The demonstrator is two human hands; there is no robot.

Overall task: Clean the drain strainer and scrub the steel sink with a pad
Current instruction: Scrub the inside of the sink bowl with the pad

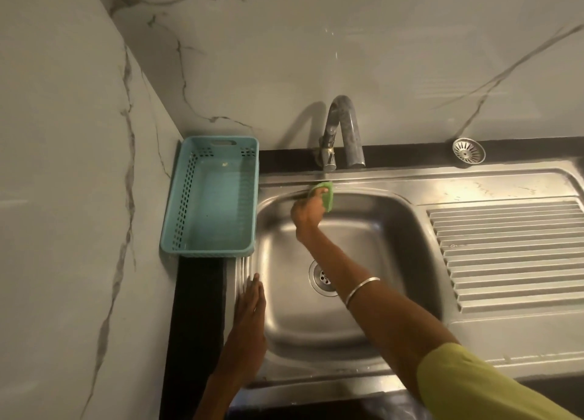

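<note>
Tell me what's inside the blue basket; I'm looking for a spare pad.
The blue basket shows only a small pale speck near its far end, too small to identify. No pad there; the green pad is in the right hand.

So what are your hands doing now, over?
Right hand scrubbing sink back rim with pad. Left hand flat on left rim. Strainer out, behind drainboard. Nothing blocking.

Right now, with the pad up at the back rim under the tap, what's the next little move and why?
Probably sweep the green pad sideways along the sink's back rim. The right hand presses it there below the faucet, while the left hand lies flat on the left rim, and the strainer is already out.
</note>
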